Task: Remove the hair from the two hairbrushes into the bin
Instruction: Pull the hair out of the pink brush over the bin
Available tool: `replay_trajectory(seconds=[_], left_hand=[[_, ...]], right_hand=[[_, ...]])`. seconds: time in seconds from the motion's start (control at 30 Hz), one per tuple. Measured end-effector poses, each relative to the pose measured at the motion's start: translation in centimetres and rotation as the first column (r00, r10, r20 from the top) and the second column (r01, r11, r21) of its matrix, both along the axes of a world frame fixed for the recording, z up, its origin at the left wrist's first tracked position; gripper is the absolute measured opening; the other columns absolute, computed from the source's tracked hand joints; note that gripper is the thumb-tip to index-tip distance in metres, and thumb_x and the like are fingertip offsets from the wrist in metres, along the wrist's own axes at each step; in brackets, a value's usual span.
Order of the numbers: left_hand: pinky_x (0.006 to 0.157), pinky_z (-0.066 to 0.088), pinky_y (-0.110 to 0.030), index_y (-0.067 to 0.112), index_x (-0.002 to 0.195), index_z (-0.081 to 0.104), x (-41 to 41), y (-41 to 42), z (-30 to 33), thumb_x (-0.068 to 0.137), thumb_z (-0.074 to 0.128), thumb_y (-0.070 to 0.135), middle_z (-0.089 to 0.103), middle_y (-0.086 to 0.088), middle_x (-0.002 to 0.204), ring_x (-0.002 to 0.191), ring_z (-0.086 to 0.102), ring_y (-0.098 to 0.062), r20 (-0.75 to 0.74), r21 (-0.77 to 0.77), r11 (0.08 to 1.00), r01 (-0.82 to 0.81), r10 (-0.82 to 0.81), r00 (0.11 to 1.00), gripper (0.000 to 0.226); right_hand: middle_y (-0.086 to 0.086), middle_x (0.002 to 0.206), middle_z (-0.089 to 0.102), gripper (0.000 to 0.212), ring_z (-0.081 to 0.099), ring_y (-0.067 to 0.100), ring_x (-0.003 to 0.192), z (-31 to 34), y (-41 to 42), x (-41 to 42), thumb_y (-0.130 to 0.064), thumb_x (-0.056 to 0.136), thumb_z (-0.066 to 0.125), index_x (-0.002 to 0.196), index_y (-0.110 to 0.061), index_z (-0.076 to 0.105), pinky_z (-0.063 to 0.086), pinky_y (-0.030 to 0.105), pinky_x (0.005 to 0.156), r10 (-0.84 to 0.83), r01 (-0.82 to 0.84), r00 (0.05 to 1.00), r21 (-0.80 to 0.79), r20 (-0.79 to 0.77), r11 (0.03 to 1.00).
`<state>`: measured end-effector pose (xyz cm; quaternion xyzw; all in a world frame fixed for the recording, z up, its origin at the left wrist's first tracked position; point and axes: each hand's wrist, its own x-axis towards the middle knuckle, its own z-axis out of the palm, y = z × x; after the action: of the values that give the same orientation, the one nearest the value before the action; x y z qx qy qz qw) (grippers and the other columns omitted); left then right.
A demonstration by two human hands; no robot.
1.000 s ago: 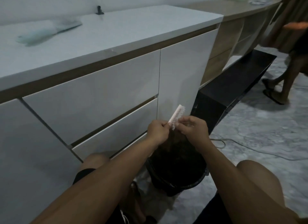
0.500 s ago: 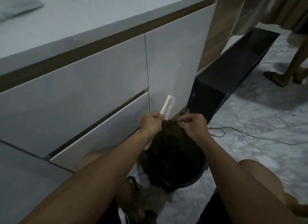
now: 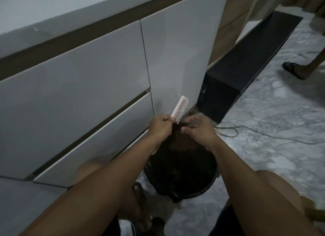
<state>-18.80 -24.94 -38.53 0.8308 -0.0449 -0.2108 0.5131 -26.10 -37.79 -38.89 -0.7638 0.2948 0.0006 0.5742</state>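
The left hand (image 3: 161,126) has its fingers clamped on the handle of the pink hairbrush (image 3: 179,109), which is tilted with its head toward 1 o'clock and bristles facing right. The right hand (image 3: 197,130) sits at 3 o'clock of the bristles, fingers pinched together on dark hair (image 3: 184,124). The black bin (image 3: 181,169) stands on the floor directly beneath both hands, at 6 o'clock.

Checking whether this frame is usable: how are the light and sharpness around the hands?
Head view: dim, flat light; the pink hairbrush reads clearly, the right hand's fingers are motion-blurred, the black bin interior is too dark to read, and wide-angle distortion bends the cabinet lines.
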Motion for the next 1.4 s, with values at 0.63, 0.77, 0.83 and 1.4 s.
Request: replay_trajectory(seconds=[0.63,0.77,0.83,1.4], left_hand=[[0.080,0.057,-0.042,0.004,0.116,0.066,1.8,0.9,-0.9,0.082,0.063,0.001,0.068,-0.022,0.112,0.103,0.065,-0.041,-0.022,0.023,0.996,-0.085,0.086,0.996,0.035],[0.066,0.054,-0.030,0.008,0.112,0.066,1.9,1.1,-1.0,0.082,0.064,0.001,0.069,-0.018,0.111,0.100,0.067,-0.037,-0.031,0.004,0.999,-0.050,0.050,0.998,0.031],[0.058,0.052,-0.024,0.010,0.110,0.064,1.8,1.1,-1.1,0.084,0.065,0.003,0.068,-0.015,0.109,0.089,0.068,-0.028,-0.045,-0.010,1.000,-0.030,0.029,0.999,0.027],[0.063,0.058,-0.034,0.015,0.098,0.060,0.9,1.5,-0.3,0.086,0.064,0.002,0.067,-0.008,0.094,0.076,0.069,-0.021,-0.108,-0.065,0.998,0.020,-0.027,0.994,0.018]], right_hand=[[0.019,0.088,0.071,0.013,0.066,0.036,0.087,-4.7,-2.6,0.2,-0.001,0.085,0.056,0.084,0.001,0.069,0.052,0.036,0.074,0.043,-0.170,0.973,-0.575,-0.228,0.801],[0.014,0.094,0.072,0.016,0.063,0.024,0.086,-5.8,-2.4,0.1,0.001,0.085,0.057,0.086,-0.001,0.073,0.041,0.024,0.071,0.029,-0.125,0.980,-0.500,-0.195,0.857],[0.012,0.098,0.073,0.017,0.059,0.017,0.084,-5.9,-2.4,0.2,0.001,0.086,0.059,0.090,-0.003,0.075,0.039,0.019,0.073,0.026,-0.101,0.984,-0.440,-0.174,0.892],[0.006,0.116,0.066,0.035,0.070,0.019,0.095,-1.8,-0.9,1.2,-0.023,0.094,0.060,0.127,-0.012,0.058,0.057,0.041,0.089,-0.121,0.125,0.991,0.071,-0.064,0.990]])
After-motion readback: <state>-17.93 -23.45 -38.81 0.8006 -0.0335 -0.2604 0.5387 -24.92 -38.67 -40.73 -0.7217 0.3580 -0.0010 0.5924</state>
